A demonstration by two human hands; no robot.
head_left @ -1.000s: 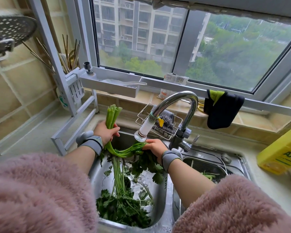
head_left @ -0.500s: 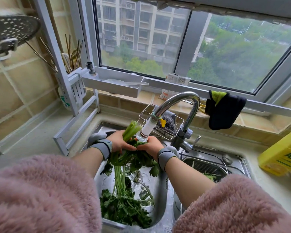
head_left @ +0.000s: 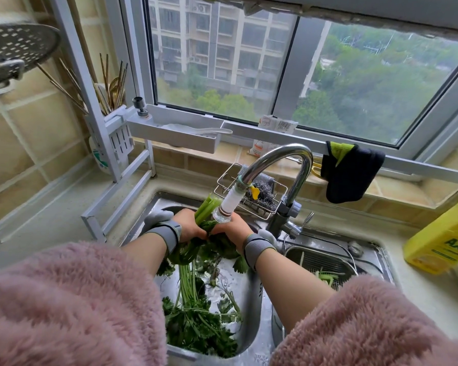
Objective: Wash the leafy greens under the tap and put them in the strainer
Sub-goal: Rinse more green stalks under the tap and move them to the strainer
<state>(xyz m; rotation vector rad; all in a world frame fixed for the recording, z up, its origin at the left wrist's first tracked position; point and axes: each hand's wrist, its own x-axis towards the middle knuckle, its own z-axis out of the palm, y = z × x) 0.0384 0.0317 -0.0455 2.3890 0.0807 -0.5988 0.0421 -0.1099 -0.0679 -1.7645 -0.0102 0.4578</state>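
While both our hands meet right under the tap (head_left: 275, 165) spout, we grip one bunch of leafy greens (head_left: 205, 207): left hand (head_left: 189, 225) curled round the pale stalk ends sticking up just left of the spout, right hand (head_left: 233, 228) clamped on the stems beside it. More greens (head_left: 196, 323) lie in the sink basin (head_left: 251, 299) below the tap, leaves toward us. Strainer (head_left: 325, 262) sits right of the tap base w/ a few green bits inside. Yellow bottle (head_left: 444, 239) stands further right.
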